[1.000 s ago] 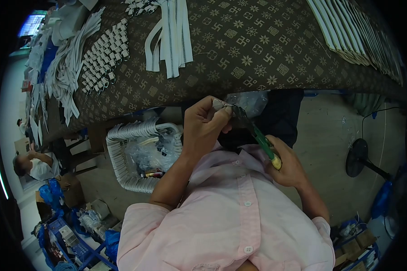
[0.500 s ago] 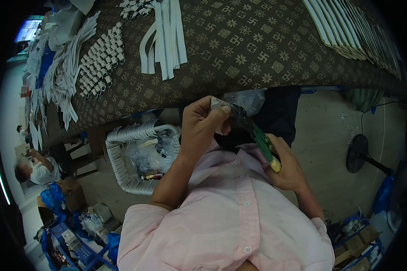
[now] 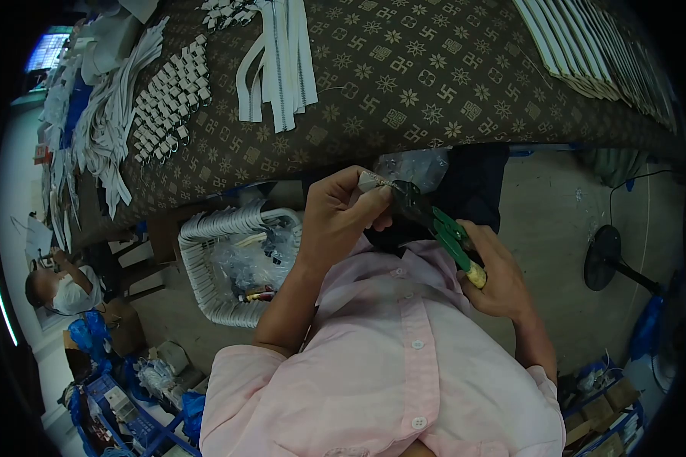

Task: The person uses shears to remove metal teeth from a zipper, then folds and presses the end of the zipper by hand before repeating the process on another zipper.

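My left hand point(image 3: 344, 209) pinches the end of a white zipper point(image 3: 369, 181) between thumb and fingers, in front of my chest. A line of small teeth shows along its edge. My right hand point(image 3: 497, 276) is wrapped round a pair of pliers point(image 3: 451, 236) with green handles and a yellow grip end. Their dark jaws point up and left, right at the zipper end by my left thumb. The handles stand somewhat apart. The exact spot where the jaws meet the zipper is hidden by the thumb.
On the patterned tablecloth point(image 3: 373, 84) lie white zippers point(image 3: 286, 68), rows of small clips point(image 3: 174, 103) and a stack of pale strips point(image 3: 579, 53). A white woven basket point(image 3: 198, 270) with plastic bags stands left of my arm. A fan point(image 3: 604, 257) is at right. Another person point(image 3: 72, 289) sits far left.
The pliers and my right hand have shifted slightly right and down, and the green handles have spread apart. My left hand keeps its pinch on the zipper.
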### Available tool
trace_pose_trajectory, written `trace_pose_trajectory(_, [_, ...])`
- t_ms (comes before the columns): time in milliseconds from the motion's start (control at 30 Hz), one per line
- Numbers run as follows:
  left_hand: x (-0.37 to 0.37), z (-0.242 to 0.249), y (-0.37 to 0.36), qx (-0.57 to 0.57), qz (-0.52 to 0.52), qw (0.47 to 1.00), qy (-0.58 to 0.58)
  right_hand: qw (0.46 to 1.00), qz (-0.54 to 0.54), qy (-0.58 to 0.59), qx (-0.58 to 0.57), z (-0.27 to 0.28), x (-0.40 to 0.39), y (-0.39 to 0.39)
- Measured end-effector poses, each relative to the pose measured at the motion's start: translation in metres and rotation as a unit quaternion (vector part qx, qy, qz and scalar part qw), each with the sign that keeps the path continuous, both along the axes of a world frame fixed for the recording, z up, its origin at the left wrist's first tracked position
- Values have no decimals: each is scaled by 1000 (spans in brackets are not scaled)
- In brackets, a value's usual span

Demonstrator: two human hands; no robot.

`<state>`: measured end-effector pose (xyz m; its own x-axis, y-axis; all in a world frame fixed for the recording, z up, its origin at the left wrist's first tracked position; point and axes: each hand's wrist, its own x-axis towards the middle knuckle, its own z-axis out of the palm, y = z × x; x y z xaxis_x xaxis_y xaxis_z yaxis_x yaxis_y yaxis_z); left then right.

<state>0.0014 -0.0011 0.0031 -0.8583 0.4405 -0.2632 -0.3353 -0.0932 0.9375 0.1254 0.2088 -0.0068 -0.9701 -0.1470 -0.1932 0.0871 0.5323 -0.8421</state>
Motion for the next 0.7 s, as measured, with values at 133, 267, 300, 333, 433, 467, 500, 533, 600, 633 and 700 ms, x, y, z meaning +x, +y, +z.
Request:
trace_pose_trajectory(133, [0,1,0,-10,2,1000,-11,1000,5,5,13,0,-1,1])
trace_pose_trajectory(267, [1,-2,-1,-5,-6,1000,-18,1000,4,18,22,1,-1,3])
trace_pose_trajectory(300, [1,-2,-1,-5,-6,1000,-19,1000,4,17,21,1,-1,4])
trace_pose_trajectory(333, [1,-2,0,-4,-7,1000,-22,1000,5,13,23,2,-1,4])
trace_pose_trajectory(433, [2,-2,1,2,-7,1000,-27,1000,8,5,24,0,-1,7])
trace_pose_trajectory(467, [2,-2,1,7,-6,1000,-28,1000,11,3,24,-1,-1,8])
trace_pose_trajectory(500, [2,-2,1,6,-6,1000,-28,1000,11,3,23,-1,-2,9])
trace_pose_trajectory(533, [2,-2,1,4,-5,999,-32,1000,12,-1,25,0,-3,9])
trace_pose_trajectory(600, [2,-2,1,2,-5,999,-35,1000,13,-5,26,0,-3,10])
trace_pose_trajectory(633, [2,-3,1,-2,-5,999,-38,1000,14,-10,26,0,-3,9])
trace_pose_trajectory(700, [1,-3,1,-6,-4,999,-41,999,13,-15,25,-1,-2,9])
